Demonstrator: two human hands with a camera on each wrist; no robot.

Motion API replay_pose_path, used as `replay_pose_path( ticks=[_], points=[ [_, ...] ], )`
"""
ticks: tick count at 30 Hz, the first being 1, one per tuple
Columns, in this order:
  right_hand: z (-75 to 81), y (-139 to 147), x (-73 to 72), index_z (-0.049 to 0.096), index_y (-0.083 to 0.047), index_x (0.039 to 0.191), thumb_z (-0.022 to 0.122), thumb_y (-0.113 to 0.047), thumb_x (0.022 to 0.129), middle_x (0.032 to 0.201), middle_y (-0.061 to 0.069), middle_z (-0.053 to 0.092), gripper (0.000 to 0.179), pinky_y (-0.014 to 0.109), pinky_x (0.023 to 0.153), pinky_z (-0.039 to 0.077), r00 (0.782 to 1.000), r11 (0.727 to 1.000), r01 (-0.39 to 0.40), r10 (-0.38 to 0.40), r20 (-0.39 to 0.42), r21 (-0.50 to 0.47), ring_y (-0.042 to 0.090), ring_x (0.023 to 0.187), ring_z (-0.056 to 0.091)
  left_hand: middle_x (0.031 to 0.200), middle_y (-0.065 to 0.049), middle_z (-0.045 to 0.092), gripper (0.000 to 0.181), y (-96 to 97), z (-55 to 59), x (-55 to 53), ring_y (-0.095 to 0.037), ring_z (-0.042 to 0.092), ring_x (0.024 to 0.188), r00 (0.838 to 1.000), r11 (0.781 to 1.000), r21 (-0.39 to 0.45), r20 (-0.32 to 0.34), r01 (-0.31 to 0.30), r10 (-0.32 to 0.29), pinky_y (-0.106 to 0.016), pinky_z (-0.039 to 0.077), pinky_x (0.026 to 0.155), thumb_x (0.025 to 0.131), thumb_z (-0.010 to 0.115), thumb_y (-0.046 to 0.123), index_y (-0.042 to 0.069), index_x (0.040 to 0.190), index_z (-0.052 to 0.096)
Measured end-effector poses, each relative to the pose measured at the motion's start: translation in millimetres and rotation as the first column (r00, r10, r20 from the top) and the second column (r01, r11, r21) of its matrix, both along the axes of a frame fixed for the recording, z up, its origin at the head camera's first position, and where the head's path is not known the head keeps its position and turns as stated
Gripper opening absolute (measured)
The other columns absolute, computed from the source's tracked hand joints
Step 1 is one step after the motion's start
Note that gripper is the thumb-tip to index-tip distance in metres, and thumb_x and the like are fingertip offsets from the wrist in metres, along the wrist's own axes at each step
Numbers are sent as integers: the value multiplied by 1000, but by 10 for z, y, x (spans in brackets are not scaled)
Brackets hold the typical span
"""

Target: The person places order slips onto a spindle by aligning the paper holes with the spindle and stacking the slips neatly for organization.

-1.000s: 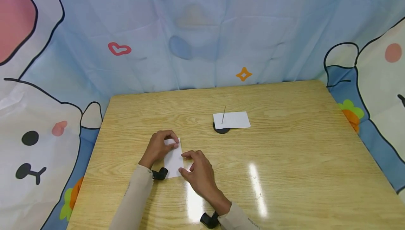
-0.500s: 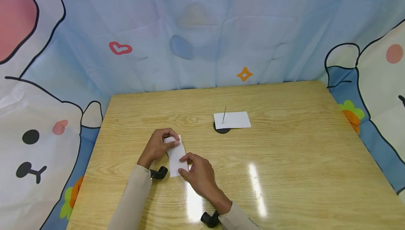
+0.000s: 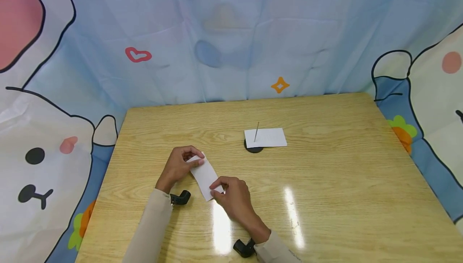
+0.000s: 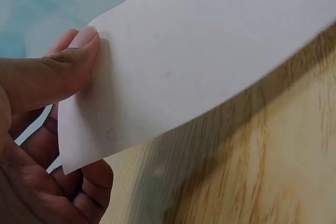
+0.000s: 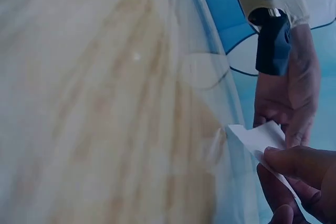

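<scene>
Between my two hands a white slip of paper (image 3: 206, 174) is held slanting above the wooden table, slightly bowed. My left hand (image 3: 179, 165) pinches its far end between thumb and fingers; the left wrist view shows the thumb lying on top of the paper (image 4: 184, 56). With thumb and forefinger my right hand (image 3: 233, 198) pinches the near right edge, and in the right wrist view the paper (image 5: 260, 139) is seen nearly edge-on.
Farther back, a thin upright spike (image 3: 257, 131) on a round black base (image 3: 254, 149) passes through other white paper (image 3: 272, 137). The wooden table (image 3: 325, 166) ends at a printed cloth (image 3: 231, 74) behind.
The paper has lifted from the table and swung its near end to the right. My right hand, first beside its edge, now grips it and has shifted slightly right.
</scene>
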State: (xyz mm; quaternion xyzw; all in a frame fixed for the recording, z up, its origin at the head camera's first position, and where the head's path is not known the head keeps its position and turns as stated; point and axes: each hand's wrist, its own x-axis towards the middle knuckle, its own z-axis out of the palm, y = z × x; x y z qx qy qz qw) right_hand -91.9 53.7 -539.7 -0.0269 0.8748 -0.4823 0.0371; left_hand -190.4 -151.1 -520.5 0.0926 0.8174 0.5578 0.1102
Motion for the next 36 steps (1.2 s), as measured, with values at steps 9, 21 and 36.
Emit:
replay_pose_path(
  ticks=[9,21,36],
  points=[
    [83,182,-62,82,-23,89,89,-9,85,65,-5,62,16,24,55,44,995,993,93,-94,-14,-67,8,57,55,104,-12,76,11,-1,4,-6,-18,64,80,1000,1000,-14,3,-7,7,-24,53,71,92,84,10,7,103,83],
    [171,422,-156,82,-19,96,84,-8,91,80,1,63,12,27,69,52,977,967,201,-209,-31,-158,15,76,61,92,-14,71,12,49,14,29,-19,63,78,1000,999,-33,-13,27,-27,-25,54,70,92,85,12,7,103,82],
    [304,764,-246,83,-20,98,81,-11,95,102,3,78,9,27,59,54,960,940,269,-279,-18,-211,22,74,70,94,-12,77,10,268,129,63,-27,69,79,999,999,39,-48,24,-22,-29,55,70,94,83,16,12,103,82]
  ],
)
